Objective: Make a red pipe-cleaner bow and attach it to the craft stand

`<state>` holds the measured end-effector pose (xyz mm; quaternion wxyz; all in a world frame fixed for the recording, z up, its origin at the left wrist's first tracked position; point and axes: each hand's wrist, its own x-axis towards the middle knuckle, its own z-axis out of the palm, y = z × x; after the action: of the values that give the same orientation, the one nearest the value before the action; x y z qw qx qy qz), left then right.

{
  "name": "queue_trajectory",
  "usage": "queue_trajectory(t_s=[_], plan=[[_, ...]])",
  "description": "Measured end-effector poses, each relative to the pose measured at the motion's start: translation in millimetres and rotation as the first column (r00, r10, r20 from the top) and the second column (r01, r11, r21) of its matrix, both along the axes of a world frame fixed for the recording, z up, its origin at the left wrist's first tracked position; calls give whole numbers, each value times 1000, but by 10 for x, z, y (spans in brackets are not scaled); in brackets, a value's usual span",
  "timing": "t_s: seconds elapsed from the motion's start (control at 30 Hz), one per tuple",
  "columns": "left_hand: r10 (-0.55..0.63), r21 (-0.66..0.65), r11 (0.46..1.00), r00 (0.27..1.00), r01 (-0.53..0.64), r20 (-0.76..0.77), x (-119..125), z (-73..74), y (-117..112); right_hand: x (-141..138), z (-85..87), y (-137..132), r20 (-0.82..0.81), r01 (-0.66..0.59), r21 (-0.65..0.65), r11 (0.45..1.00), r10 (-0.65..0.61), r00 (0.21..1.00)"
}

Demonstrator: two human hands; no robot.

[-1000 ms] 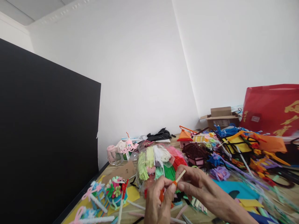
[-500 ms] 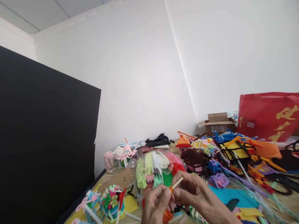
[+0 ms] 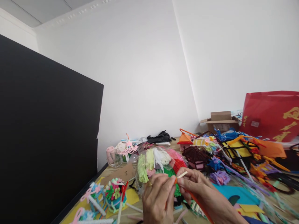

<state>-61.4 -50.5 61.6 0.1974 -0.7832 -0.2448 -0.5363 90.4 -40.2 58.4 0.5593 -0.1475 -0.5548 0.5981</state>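
Observation:
Low in the middle of the head view, my two hands meet with fingertips pinched together. From between them a short cream-coloured stick [image 3: 182, 175] points up to the right, with a bit of orange pipe cleaner [image 3: 176, 180] around its lower part. My left hand [image 3: 159, 196] is closed on the orange pipe cleaner at the stick's lower end. Pinched beside the stick is my right hand [image 3: 198, 188], its fingertips on the orange pipe cleaner too. An orange length trails down under the right palm. The fingers hide most of the join.
Bagged pipe-cleaner bundles [image 3: 154, 160] lie just beyond my hands. On the left are a flower-covered pipe-cleaner piece [image 3: 115, 194], red-handled scissors [image 3: 124, 190] and a black panel [image 3: 51, 133]. Finished pieces crowd the right, before a cardboard box [image 3: 220, 126] and red bag [image 3: 263, 115].
The left hand has turned so its back faces me more, covering its fingertips. An orange length now shows beneath the right hand. The view has shifted slightly.

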Motion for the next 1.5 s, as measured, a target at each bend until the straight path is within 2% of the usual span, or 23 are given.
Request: queue_trajectory(t_s=[0.2,0.33,0.43,0.57,0.67,0.77,0.9,1.03,1.27,1.33,1.4,1.47,1.5], plan=[[102,51,994,994,-100,-48,12,-80,32,49,-84,42,79,61,-49,997,-57,995],[185,65,981,983,-185,-4,62,-120,63,72,-63,69,125,-8,35,999,3,992],[182,54,982,983,-183,22,100,-135,80,91,-25,57,154,-2,105,994,-14,988],[139,-47,989,989,-137,44,116,-143,78,141,34,0,255,37,181,983,-83,963],[114,-194,976,990,-95,88,115,-153,60,184,65,-35,314,45,231,972,-118,942],[111,-386,921,984,-49,142,120,-153,25,223,63,-44,360,50,272,961,-150,921],[100,-595,802,971,50,217,132,-93,-54,270,17,-35,424,120,321,940,-255,869],[50,-712,684,964,158,261,107,-23,-106,291,-15,-30,462,148,306,940,-283,841],[-1,-821,479,935,311,354,46,-39,-9,224,66,-51,397,56,273,960,-165,903],[6,-818,458,919,347,393,43,-44,11,194,93,-56,384,57,268,962,-161,909],[13,-813,462,914,354,405,39,-54,19,167,107,-48,362,71,242,968,-158,919],[47,-802,513,923,305,381,31,-76,23,146,102,-23,332,82,204,976,-148,932],[75,-782,568,930,256,359,27,-91,27,137,91,-5,318,83,186,979,-140,938]])
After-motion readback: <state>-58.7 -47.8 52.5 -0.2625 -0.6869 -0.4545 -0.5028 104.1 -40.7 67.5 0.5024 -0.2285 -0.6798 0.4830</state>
